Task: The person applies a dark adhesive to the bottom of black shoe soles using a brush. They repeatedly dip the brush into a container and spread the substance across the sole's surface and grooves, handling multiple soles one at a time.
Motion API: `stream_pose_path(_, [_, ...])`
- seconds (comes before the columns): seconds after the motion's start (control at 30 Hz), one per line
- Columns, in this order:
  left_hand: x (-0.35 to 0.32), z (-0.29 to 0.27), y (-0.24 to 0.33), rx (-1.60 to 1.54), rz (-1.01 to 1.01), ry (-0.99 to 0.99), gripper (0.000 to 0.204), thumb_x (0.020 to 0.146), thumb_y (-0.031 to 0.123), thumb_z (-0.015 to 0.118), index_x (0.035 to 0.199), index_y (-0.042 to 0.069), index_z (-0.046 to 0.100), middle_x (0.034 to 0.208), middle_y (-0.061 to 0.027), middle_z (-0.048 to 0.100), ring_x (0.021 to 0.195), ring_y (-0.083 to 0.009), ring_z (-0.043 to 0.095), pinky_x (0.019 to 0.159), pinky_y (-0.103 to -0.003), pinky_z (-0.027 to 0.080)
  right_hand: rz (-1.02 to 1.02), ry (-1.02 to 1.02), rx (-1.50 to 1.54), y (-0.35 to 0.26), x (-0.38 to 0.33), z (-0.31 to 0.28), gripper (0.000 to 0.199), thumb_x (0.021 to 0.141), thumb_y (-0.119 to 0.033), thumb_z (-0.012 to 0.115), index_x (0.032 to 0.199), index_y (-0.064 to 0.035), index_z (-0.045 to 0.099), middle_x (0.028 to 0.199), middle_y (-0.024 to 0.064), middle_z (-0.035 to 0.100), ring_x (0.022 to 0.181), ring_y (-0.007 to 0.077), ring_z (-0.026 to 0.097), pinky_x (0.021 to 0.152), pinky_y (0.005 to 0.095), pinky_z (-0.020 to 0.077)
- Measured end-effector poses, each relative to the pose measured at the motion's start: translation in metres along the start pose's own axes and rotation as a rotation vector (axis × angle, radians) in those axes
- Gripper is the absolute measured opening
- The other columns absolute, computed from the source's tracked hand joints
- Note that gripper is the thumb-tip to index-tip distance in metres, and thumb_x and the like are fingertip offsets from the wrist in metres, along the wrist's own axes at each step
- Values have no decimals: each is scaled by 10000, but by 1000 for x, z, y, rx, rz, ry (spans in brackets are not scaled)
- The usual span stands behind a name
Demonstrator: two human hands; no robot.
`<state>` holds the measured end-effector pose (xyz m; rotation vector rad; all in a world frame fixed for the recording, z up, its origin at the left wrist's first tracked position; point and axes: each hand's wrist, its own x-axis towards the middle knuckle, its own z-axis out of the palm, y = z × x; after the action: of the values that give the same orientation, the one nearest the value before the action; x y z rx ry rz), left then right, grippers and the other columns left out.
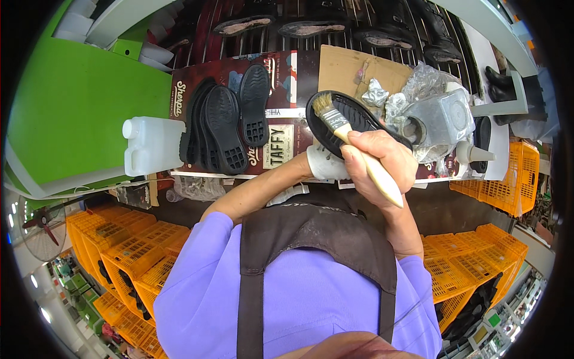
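My right hand (pixel 385 164) is closed around the pale wooden handle of a paintbrush (pixel 336 122). The brush's bristles rest over the toe or heel end of a black shoe sole (pixel 353 110), whose hollow side faces up. A white glove covers my left hand (pixel 323 163), which is at the near edge of that sole; its fingers are mostly hidden under the sole and behind my right hand. To the left, several black soles (pixel 222 128) lie stacked in a leaning row, and a single sole (pixel 254 105) lies beside them, tread up.
A white plastic jug (pixel 152 146) stands at left by a green panel (pixel 95 102). At right are a clear square container (pixel 442 116), crumpled plastic (pixel 427 81) and a nozzle bottle (pixel 475 152). Black boots (pixel 436 30) sit on rollers behind. Orange crates (pixel 134 248) flank me.
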<state>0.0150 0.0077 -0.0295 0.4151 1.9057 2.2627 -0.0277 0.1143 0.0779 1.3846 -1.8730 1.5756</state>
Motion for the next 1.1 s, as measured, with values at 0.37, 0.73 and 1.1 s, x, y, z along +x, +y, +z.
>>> stream_pose_path(0.37, [-6, -18, 53, 290, -210, -384, 374, 770, 115, 675, 1121, 73, 553, 1079, -74, 583, 1005, -167, 550, 890, -304, 447, 40, -92, -4, 15, 3, -18, 181, 673, 2, 716, 801, 37, 593, 696, 135, 638, 568, 204, 635, 500, 259, 501])
stream_pose_path(0.73, [-16, -39, 36, 10, -437, -349, 514, 749, 194, 705, 1178, 10, 490, 1054, -84, 574, 958, -162, 549, 804, -311, 471, 145, -6, -93, 46, -2, -31, 113, 708, 6, 693, 785, 20, 611, 713, 97, 642, 576, 167, 624, 517, 237, 483])
stream_pose_path(1.1, [-42, -45, 19, -737, -333, 24, 659, 752, 259, 636, 1261, -69, 377, 1165, -205, 522, 1010, -268, 567, 885, -370, 462, 192, -20, -77, 60, -10, -33, 115, 714, 14, 691, 804, 16, 619, 736, 97, 646, 611, 158, 629, 549, 235, 489])
